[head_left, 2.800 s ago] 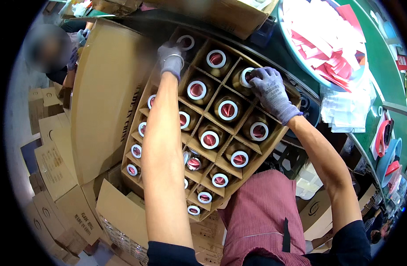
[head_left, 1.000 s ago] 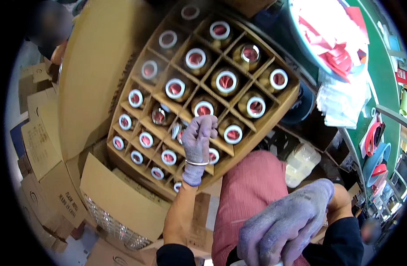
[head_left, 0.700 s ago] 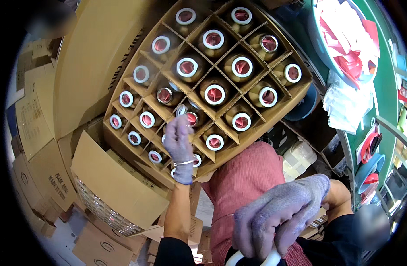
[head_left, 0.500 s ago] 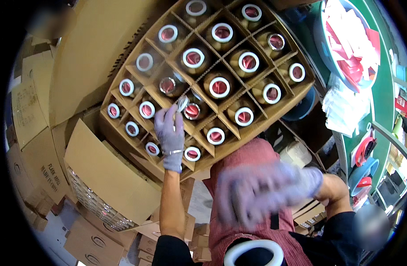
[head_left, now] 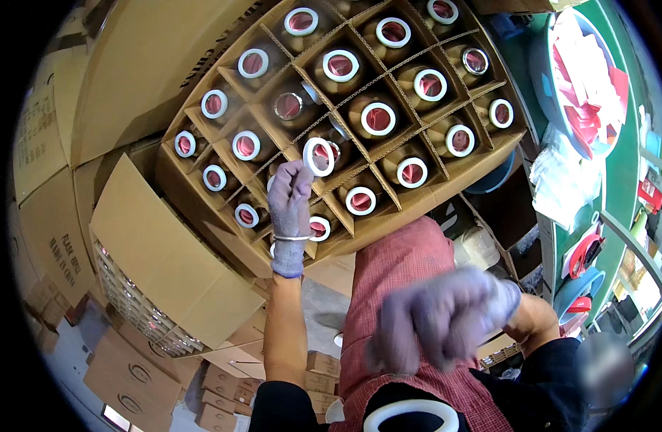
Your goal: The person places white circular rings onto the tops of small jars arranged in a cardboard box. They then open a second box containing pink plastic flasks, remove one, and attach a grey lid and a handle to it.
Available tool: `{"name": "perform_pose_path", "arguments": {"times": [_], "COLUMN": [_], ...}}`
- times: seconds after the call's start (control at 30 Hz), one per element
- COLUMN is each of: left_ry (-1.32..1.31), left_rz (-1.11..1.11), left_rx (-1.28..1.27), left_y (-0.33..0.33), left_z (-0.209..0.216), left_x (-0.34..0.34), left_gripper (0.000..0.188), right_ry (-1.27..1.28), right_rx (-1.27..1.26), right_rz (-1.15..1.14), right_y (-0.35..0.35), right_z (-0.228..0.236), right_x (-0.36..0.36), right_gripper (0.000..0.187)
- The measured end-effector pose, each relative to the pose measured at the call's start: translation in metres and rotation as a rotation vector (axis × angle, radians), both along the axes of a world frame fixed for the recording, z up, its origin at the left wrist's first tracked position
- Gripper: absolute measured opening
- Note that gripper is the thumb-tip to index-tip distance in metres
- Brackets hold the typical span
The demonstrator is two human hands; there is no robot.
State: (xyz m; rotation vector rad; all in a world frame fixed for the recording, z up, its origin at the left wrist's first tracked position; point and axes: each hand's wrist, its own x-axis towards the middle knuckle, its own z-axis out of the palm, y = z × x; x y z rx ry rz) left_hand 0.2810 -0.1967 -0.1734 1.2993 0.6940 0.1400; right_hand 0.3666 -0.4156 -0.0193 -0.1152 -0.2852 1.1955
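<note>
Pinches a tilted white ring in the grip of the gray-gloved left hand, fingertips at its lower edge, just in front of a silver-rimmed bottle in a divided cardboard carton. Curls the gray-gloved right hand, blurred, above a red apron; cannot tell if gripping anything there. Faces rows of white-ringed bottles with reddish mouths. Has a second white ring at the lower edge, and a light-blue basin of red and pale pieces at right, by a green table.

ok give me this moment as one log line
left hand: holds white ring over divided carton; right hand: blurred, above apron
</note>
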Motion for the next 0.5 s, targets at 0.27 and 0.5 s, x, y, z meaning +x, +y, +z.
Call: {"name": "perform_pose_path", "arguments": {"times": [0.27,0.5], "left_ry": [0.052,0.185], "left_rz": [-0.023,0.015], "left_rx": [-0.132,-0.143], "left_y": [-0.045,-0.067], "left_z": [0.050,0.055], "left_x": [-0.003,0.005], "left_gripper": [0.025,0.039], "right_ry": [-0.063,0.053], "right_rx": [0.290,-0.627], "right_rz": [-0.493,-0.480], "right_y": [0.031,-0.020], "right_z": [0.018,-0.037], "right_x": [-0.021,-0.012], "right_gripper": [0.026,0.028]}}
